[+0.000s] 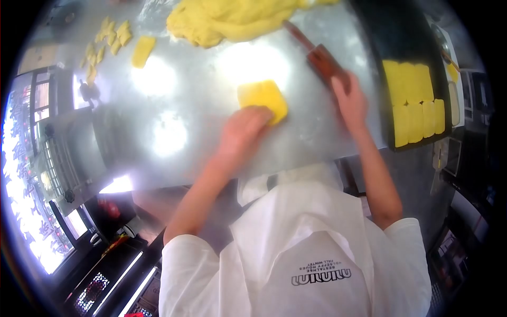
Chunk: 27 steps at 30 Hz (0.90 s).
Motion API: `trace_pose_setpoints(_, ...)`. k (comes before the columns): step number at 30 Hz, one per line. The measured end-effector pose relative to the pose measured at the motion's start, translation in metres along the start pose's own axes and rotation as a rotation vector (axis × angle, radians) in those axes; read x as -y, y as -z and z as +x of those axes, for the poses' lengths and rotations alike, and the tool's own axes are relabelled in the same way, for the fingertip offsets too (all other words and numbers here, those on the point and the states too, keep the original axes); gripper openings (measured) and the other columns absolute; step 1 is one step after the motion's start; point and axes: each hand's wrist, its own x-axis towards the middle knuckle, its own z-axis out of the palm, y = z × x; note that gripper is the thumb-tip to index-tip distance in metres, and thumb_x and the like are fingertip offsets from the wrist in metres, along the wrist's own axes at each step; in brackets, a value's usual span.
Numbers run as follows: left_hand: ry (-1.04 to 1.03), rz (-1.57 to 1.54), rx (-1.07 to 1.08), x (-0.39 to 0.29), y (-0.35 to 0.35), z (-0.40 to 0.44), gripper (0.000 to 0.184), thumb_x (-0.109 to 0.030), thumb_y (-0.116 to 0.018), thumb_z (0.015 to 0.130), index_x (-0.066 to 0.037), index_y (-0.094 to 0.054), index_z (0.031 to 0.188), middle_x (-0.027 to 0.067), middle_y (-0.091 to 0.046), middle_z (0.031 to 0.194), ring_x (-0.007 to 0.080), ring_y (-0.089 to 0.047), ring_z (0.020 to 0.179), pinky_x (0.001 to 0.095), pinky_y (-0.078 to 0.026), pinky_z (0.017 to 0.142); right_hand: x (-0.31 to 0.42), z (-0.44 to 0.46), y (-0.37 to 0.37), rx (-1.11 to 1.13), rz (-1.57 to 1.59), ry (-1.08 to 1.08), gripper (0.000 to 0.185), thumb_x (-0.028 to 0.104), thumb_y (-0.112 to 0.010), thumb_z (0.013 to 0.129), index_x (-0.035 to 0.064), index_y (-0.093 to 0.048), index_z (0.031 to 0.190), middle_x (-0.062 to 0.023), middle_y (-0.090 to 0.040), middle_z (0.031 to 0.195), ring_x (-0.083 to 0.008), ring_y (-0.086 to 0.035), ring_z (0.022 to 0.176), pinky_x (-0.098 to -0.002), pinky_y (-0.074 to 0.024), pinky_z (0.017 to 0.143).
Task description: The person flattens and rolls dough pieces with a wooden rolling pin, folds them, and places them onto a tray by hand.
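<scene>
A flat yellow piece of dough (262, 96) lies on the metal table near its middle. My left hand (247, 127) is closed at its near edge, fingers curled over the dough; the thumb side is blurred. To the right, my right hand (349, 100) wraps round the near end of a brown rolling pin (325, 62). The pin points up and to the left, its thin far handle reaching a large mass of yellow dough (227, 21) at the top of the table.
Small dough lumps (110, 36) and another flat dough piece (143, 52) lie at the upper left of the metal table (206, 100). A dark tray (391, 142) beside the table's right edge holds several flat yellow dough pieces in rows.
</scene>
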Motion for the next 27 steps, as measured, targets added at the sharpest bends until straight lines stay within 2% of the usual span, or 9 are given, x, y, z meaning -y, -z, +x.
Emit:
trace_pose_setpoints(1, -0.015, -0.003, 0.030, 0.005, -0.016, -0.012, 0.042, -0.003, -0.082, 0.082, -0.004, -0.067, 0.121, 0.0140, -0.072, 0.117, 0.0349, -0.069, 0.109, 0.0430, -0.056, 0.094, 0.005, 0.000, 0.003, 0.014, 0.000, -0.012, 0.054, 0.049, -0.071, 0.095, 0.0152, -0.061, 0.137, -0.0115, -0.076, 0.108, -0.0298, -0.073, 0.098, -0.0377, -0.0544, 0.090)
trace_pose_setpoints(2, -0.002, -0.013, 0.064, 0.016, -0.033, -0.031, 0.055, -0.010, -0.085, 0.080, -0.004, -0.065, 0.130, 0.0161, -0.069, 0.128, 0.0386, -0.064, 0.120, 0.0476, -0.053, 0.101, 0.008, -0.001, 0.005, 0.029, -0.004, -0.024, 0.055, 0.049, -0.071, 0.095, 0.0148, -0.061, 0.137, -0.0116, -0.076, 0.108, -0.0299, -0.073, 0.098, -0.0376, -0.0544, 0.090)
trace_pose_setpoints(5, 0.104, 0.066, 0.036, 0.026, -0.044, -0.048, 0.071, -0.017, -0.088, 0.077, -0.004, -0.059, 0.140, 0.0191, -0.061, 0.141, 0.0426, -0.057, 0.131, 0.0502, -0.049, 0.109, 0.001, -0.001, 0.002, 0.019, -0.028, 0.017, 0.056, 0.050, -0.071, 0.095, 0.0146, -0.062, 0.136, -0.0109, -0.076, 0.107, -0.0288, -0.073, 0.097, -0.0373, -0.0543, 0.089)
trace_pose_setpoints(6, 0.122, 0.096, 0.094, 0.031, -0.044, -0.046, 0.087, -0.031, -0.088, 0.077, -0.002, -0.049, 0.150, 0.0205, -0.051, 0.153, 0.0451, -0.047, 0.141, 0.0531, -0.041, 0.116, -0.002, 0.000, 0.000, 0.035, -0.007, 0.011, 0.056, 0.051, -0.071, 0.095, 0.0145, -0.062, 0.136, -0.0107, -0.076, 0.106, -0.0285, -0.073, 0.097, -0.0372, -0.0543, 0.089)
trace_pose_setpoints(12, 0.051, 0.107, 0.220, 0.045, -0.053, -0.014, 0.099, -0.049, -0.082, 0.079, 0.001, -0.041, 0.153, 0.0194, -0.043, 0.160, 0.0419, -0.039, 0.147, 0.0543, -0.033, 0.122, -0.007, 0.007, -0.001, 0.103, -0.009, -0.035, 0.058, 0.054, -0.069, 0.094, 0.0142, -0.062, 0.136, -0.0102, -0.075, 0.106, -0.0279, -0.073, 0.096, -0.0369, -0.0541, 0.088)
trace_pose_setpoints(15, 0.038, 0.133, 0.206, 0.055, -0.060, -0.014, 0.098, -0.049, -0.082, 0.080, 0.001, -0.041, 0.153, 0.0187, -0.042, 0.160, 0.0407, -0.039, 0.148, 0.0544, -0.033, 0.122, -0.009, 0.005, -0.003, 0.097, -0.001, -0.020, 0.058, 0.055, -0.069, 0.095, 0.0142, -0.062, 0.135, -0.0099, -0.076, 0.106, -0.0279, -0.073, 0.096, -0.0367, -0.0540, 0.088)
trace_pose_setpoints(18, 0.036, 0.220, 0.251, 0.042, -0.067, -0.014, 0.093, -0.049, -0.078, 0.083, 0.000, -0.041, 0.153, 0.0180, -0.041, 0.161, 0.0411, -0.038, 0.148, 0.0543, -0.033, 0.121, -0.011, 0.005, -0.003, 0.085, 0.005, -0.012, 0.058, 0.055, -0.068, 0.095, 0.0144, -0.062, 0.136, -0.0097, -0.076, 0.107, -0.0277, -0.073, 0.096, -0.0363, -0.0538, 0.088)
trace_pose_setpoints(23, 0.076, 0.242, 0.193, 0.028, -0.087, -0.006, 0.084, -0.048, -0.071, 0.090, -0.002, -0.041, 0.153, 0.0191, -0.040, 0.161, 0.0429, -0.036, 0.148, 0.0546, -0.031, 0.122, -0.010, 0.005, -0.005, 0.089, 0.007, 0.001, 0.057, 0.053, -0.069, 0.095, 0.0147, -0.062, 0.137, -0.0097, -0.075, 0.110, -0.0264, -0.073, 0.098, -0.0358, -0.0536, 0.089)
trace_pose_setpoints(27, 0.106, 0.209, 0.186, 0.016, -0.081, -0.006, 0.078, -0.044, -0.066, 0.096, -0.002, -0.039, 0.156, 0.0230, -0.037, 0.162, 0.0445, -0.035, 0.149, 0.0543, -0.029, 0.123, -0.002, 0.004, -0.001, 0.122, 0.099, -0.040, 0.055, 0.042, -0.071, 0.098, 0.0106, -0.057, 0.141, -0.0087, -0.075, 0.108, -0.0206, -0.071, 0.095, -0.0326, -0.0534, 0.086)
